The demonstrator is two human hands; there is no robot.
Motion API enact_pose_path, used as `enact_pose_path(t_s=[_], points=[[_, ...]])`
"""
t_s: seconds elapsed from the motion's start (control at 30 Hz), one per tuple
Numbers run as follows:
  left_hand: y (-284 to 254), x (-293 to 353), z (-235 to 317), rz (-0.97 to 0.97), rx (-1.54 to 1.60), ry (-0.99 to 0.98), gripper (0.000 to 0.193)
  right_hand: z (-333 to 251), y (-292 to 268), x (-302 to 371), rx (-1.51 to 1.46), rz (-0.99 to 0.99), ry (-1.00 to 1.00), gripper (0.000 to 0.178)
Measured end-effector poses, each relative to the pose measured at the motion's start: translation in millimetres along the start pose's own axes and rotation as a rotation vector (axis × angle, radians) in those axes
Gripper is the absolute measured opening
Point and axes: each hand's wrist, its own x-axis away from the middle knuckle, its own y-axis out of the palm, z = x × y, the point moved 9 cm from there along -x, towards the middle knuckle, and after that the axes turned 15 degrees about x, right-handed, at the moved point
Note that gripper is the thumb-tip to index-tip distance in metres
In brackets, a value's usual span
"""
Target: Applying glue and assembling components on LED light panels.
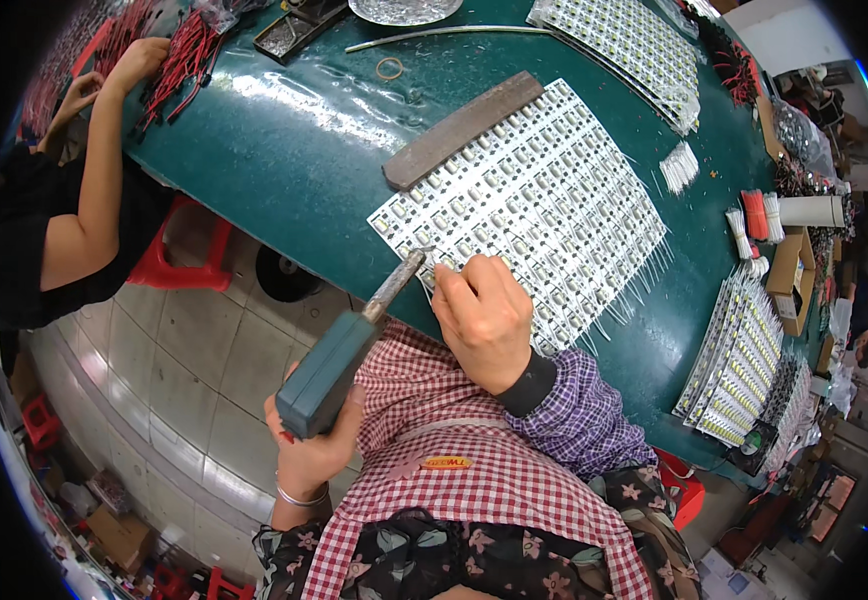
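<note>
Reaching, at far left, into a bunch of red wires (182, 75) with a co-worker's hand (139, 62). Coming up from below, with the left hand (312, 458), to hold a blue-green soldering gun (326, 372); wrapping thumb and fingers snugly about its handle, mostly hiding behind the housing. Tilting the metal barrel (392, 287) up and rightward, toward the near edge of a white panel (554, 190) of small boards, close to its left corner; leaving contact at the tip impossible to tell. Lying flat mid-table, on the green tabletop (284, 195), in the panel's case, with a brown bar (464, 130) resting along its upper-left side. Leaning in from the lower right with the right hand (484, 315), keeping its back uppermost and curling the fingers down over the panel's near edge; bringing thumb and index finger together just beside the tip. Concealing whatever may be between them: impossible to tell how tightly closing, or on what. Covering the forearm with a purple checked sleeve (586, 412). Standing at far right, stacked panels (734, 355), hard to make out singly.
</note>
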Motion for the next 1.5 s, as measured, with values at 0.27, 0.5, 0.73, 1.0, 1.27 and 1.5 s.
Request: enact_pose_path(t_s=[0.27, 0.5, 0.73, 1.0, 1.27, 1.5], points=[[-13.1, 18.0, -7.6, 0.042, 0.067, 0.012, 0.034, 0.0, 1.5, 1.8, 0.007, -0.003, -0.021, 0.023], [-4.1, 9.3, -0.2, 0.127, 0.100, -0.058, 0.018, 4.4, -3.9, 1.3, -0.039, -0.020, -0.005, 0.024], [1.8, 1.3, -1.5, 0.117, 0.089, -0.050, 0.019, 13.4, -33.8, -8.6, -0.107, -0.001, 0.038, 0.023], [7.2, -4.6, 4.2, 0.072, -0.057, 0.065, 0.023, 27.3, -4.7, -7.8, -0.085, -0.014, 0.063, 0.021], [17.5, -14.4, 12.1, -0.005, -0.113, 0.149, 0.020, 26.7, 0.1, -7.3, -0.085, -0.039, 0.065, 0.021], [22.5, -17.8, 7.3, -0.030, -0.043, 0.080, 0.018, 27.0, 1.0, -7.2, -0.077, -0.049, 0.055, 0.022]])
